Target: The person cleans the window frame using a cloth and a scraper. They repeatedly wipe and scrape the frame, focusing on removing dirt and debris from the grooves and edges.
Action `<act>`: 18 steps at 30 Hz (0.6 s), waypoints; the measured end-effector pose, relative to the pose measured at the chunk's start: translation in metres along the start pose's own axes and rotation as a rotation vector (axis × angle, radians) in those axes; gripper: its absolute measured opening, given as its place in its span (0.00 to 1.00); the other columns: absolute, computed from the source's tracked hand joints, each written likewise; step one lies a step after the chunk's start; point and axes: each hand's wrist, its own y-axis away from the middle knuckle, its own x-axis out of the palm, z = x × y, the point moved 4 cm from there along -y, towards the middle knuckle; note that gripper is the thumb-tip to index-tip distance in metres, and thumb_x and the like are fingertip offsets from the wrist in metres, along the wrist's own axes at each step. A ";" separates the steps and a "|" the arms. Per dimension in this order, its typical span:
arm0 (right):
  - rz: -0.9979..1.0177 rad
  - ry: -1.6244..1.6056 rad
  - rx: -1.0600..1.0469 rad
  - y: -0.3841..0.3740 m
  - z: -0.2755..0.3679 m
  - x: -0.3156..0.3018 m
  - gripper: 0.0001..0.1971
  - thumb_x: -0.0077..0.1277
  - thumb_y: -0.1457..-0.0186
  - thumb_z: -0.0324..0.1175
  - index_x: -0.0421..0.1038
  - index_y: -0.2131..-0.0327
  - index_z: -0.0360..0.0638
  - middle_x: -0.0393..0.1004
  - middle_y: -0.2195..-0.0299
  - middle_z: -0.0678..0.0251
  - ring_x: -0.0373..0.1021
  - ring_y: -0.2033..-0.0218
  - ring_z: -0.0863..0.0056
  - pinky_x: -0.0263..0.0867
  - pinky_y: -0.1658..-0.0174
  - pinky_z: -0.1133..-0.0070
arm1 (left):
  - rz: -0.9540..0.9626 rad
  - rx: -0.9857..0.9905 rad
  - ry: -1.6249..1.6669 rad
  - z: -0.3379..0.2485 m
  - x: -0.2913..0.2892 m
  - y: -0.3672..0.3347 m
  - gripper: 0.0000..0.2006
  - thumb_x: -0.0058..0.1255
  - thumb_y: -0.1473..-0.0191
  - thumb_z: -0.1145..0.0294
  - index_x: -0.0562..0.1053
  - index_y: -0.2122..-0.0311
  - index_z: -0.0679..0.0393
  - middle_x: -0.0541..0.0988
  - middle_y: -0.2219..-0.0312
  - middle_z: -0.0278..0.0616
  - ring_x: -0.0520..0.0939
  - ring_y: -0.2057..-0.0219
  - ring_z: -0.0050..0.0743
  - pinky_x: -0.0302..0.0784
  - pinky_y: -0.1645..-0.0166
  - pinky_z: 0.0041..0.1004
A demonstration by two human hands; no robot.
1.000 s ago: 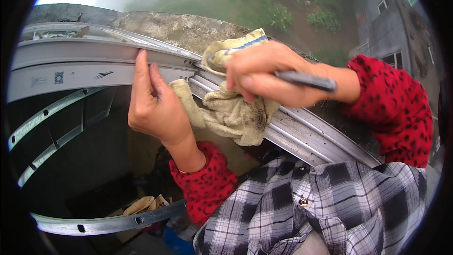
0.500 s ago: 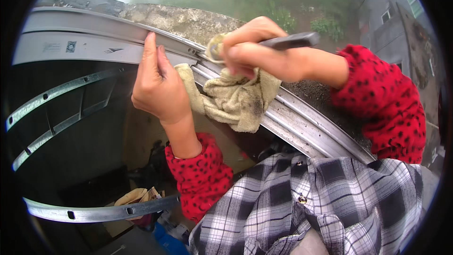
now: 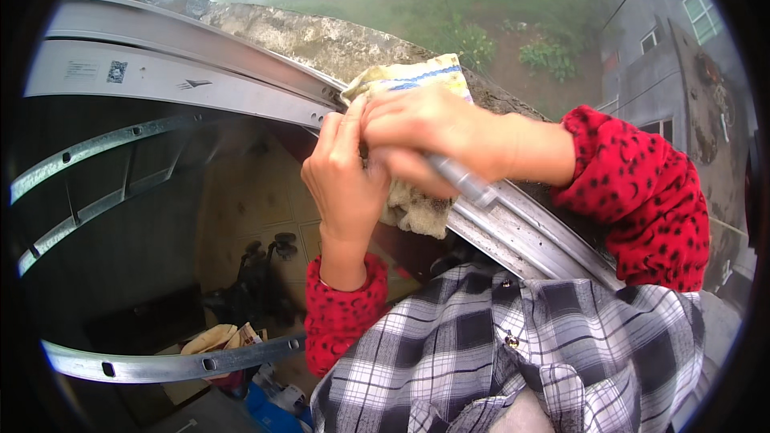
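A: Where is the cream cloth (image 3: pixel 417 212) lying?
B: It is resting across the grooved metal track (image 3: pixel 537 244), just past the end of the pale metal rail (image 3: pixel 224 96). One part is hanging down over the track's near edge, and a part with a blue stripe is sticking up behind the knuckles. The hands are covering the middle, so I can't tell how the two parts are joining.

A: What is the right hand (image 3: pixel 449 132) doing?
B: It is curling closed around a grey handle (image 3: pixel 469 184), whose end is poking out below the thumb side, toward the wrist. The fingers are blurring, and whatever sits at the handle's other end is hiding behind them.

A: And the left hand (image 3: pixel 345 180)?
B: Its fingers are reaching up to the right hand's fingers, and they seem to be touching. I can't tell whether they are pinching anything.

A: What is surrounding them?
B: A red spotted sleeve is covering each forearm, and a plaid shirt (image 3: pixel 497 345) is filling the lower middle. The rail is running off to the left, bearing a printed label and a dark mark. A rough masonry ledge (image 3: pixel 305 36) is running along its far side.

A: Further out?
B: Slotted metal strips (image 3: pixel 160 367) are curving through the dark space at lower left, with a tan item (image 3: pixel 210 339) and something blue (image 3: pixel 269 410) lying near the lowest one. Beyond the ledge, greenery (image 3: pixel 473 44) is showing hazily, and a grey building (image 3: pixel 666 48) is standing at right.
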 end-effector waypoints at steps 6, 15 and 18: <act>0.045 0.198 0.033 0.004 0.066 0.021 0.11 0.58 0.66 0.32 0.64 0.80 0.43 0.69 0.81 0.63 0.69 0.75 0.61 0.66 0.71 0.67 | 0.024 -0.004 0.283 -0.010 -0.006 0.041 0.21 0.59 0.53 0.77 0.78 0.50 0.62 0.78 0.65 0.47 0.83 0.66 0.42 0.78 0.64 0.32; 0.004 -0.096 -0.115 -0.029 0.007 0.053 0.08 0.61 0.69 0.37 0.73 0.85 0.48 0.74 0.84 0.62 0.73 0.79 0.56 0.66 0.76 0.63 | -0.433 0.262 0.213 -0.060 -0.056 0.059 0.18 0.62 0.48 0.53 0.77 0.62 0.57 0.71 0.68 0.43 0.73 0.72 0.32 0.69 0.69 0.28; 0.016 0.079 0.026 -0.045 -0.006 0.043 0.09 0.61 0.67 0.39 0.71 0.85 0.49 0.72 0.85 0.63 0.71 0.81 0.56 0.65 0.77 0.64 | -0.582 0.194 0.068 -0.057 -0.056 0.034 0.15 0.50 0.36 0.58 0.73 0.73 0.54 0.72 0.71 0.41 0.73 0.73 0.36 0.69 0.70 0.30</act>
